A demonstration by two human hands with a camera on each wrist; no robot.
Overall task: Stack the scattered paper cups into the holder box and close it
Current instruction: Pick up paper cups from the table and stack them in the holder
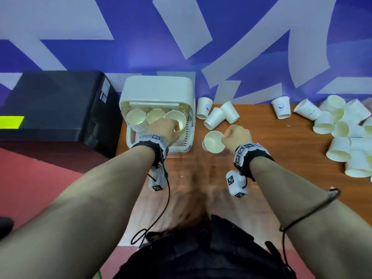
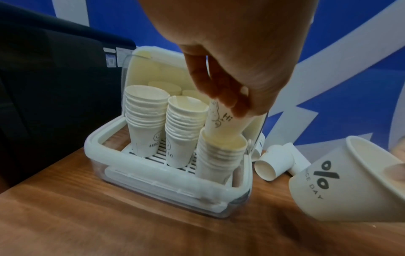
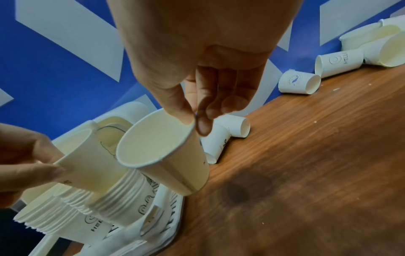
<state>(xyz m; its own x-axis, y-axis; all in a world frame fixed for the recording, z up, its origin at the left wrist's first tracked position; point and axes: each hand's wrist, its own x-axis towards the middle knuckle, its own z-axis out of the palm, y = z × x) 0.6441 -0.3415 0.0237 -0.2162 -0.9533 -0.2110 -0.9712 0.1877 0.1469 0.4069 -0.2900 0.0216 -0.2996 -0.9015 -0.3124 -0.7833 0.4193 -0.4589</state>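
Wooden tabletop point(image 1: 261, 141) stays littered with loose cups point(image 1: 340, 135); three stacks are started in the holder box point(image 2: 153, 181), lid unclosed; a rabbit-print cup point(image 2: 221, 121) is gripped by the left hand point(image 1: 165, 127), another cup point(image 1: 213, 141) is pinched by the right hand point(image 1: 238, 135).

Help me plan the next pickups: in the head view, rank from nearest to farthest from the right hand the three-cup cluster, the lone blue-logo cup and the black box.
1. Three-cup cluster: just beyond the right hand.
2. Lone blue-logo cup: farther right, by the wall.
3. Black box: far left, past the holder box.
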